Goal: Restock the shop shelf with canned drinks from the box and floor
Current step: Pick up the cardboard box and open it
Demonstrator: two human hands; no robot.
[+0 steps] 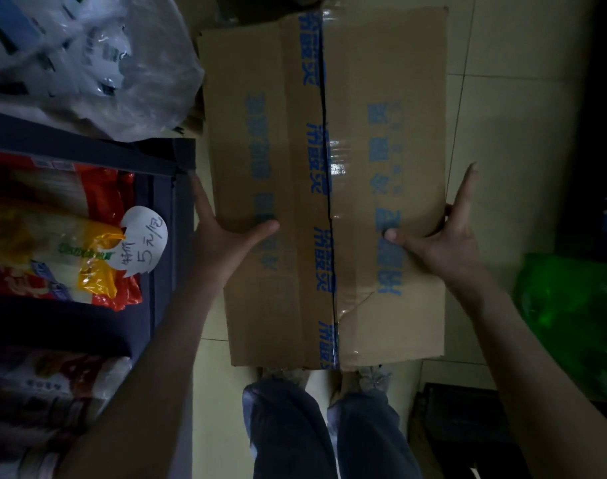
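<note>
A closed cardboard box [381, 81] with blue print and blue tape fills the middle of the view, above the tiled floor. A slit runs down the taped seam between its top flaps. My left hand [222, 247] holds its left edge, thumb lying on the top flap, index finger straight along the side, other fingers hidden. My right hand [440, 243] holds the right edge the same way, thumb on top and fingers curled behind the edge. No cans are in view.
A dark shop shelf [88, 153] on the left holds packaged food and a handwritten price tag [143, 240]. A clear plastic bag [122, 63] lies at top left. A green bag [571, 312] and a dark crate [468, 420] sit on the right. My legs stand below the box.
</note>
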